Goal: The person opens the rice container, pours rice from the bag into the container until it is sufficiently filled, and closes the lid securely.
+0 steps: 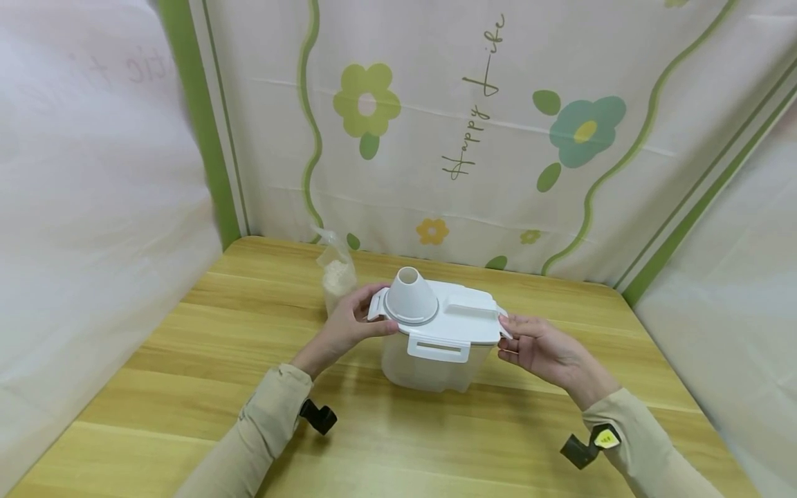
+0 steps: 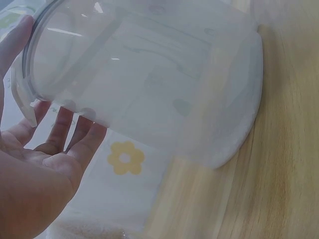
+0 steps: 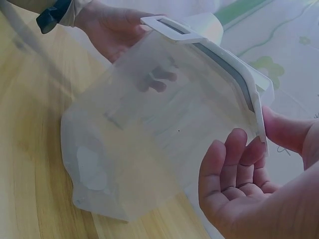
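A translucent plastic storage container (image 1: 420,366) stands on the table, its white lid (image 1: 479,330) on top. The lid carries a cone-shaped spout (image 1: 409,297) at its left and a raised handle at its right. My left hand (image 1: 349,324) holds the container's left end, thumb along the lid's front edge, fingers around the far side. At the opposite end, my right hand (image 1: 548,349) pinches the lid's side latch (image 1: 505,326) between thumb and fingertips. The front latch (image 1: 438,348) sticks outward from the lid. Through the clear wall (image 3: 149,134), no contents show.
Behind my left hand stands a clear plastic bag (image 1: 338,277) of pale grains. Wood-grain table (image 1: 398,443) lies beneath everything. A printed flower curtain (image 1: 405,173) hangs at the table's back edge, with pale sheets at both sides.
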`<state>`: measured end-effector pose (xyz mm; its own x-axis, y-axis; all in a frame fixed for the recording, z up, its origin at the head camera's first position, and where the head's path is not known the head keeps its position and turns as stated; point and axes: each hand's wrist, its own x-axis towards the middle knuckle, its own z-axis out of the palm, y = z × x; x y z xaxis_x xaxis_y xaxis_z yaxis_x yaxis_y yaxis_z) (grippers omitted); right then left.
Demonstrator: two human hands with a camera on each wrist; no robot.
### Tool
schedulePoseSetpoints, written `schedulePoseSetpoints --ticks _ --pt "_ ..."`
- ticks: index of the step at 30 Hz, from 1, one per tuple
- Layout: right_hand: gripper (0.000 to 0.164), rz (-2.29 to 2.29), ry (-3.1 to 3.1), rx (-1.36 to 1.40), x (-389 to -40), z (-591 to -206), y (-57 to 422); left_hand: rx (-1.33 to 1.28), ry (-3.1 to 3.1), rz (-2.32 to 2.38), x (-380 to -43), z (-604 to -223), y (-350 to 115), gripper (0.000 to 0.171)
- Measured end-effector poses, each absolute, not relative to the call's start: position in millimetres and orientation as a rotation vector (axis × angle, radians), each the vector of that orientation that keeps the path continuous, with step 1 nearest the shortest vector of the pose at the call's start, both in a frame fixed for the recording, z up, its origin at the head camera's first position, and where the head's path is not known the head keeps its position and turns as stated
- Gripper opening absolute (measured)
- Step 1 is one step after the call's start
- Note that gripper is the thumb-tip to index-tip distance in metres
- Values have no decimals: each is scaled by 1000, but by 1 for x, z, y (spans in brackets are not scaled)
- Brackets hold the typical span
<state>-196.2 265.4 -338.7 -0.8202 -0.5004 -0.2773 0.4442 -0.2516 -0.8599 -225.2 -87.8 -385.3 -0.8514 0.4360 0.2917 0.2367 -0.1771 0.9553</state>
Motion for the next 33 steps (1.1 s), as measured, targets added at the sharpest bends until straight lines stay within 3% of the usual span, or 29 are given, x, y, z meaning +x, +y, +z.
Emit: schedulePoseSetpoints --ticks 33 --pt "18 -2109 1404 -67 -197 -340 266 797 1887 2175 -226 -386 -87 70"
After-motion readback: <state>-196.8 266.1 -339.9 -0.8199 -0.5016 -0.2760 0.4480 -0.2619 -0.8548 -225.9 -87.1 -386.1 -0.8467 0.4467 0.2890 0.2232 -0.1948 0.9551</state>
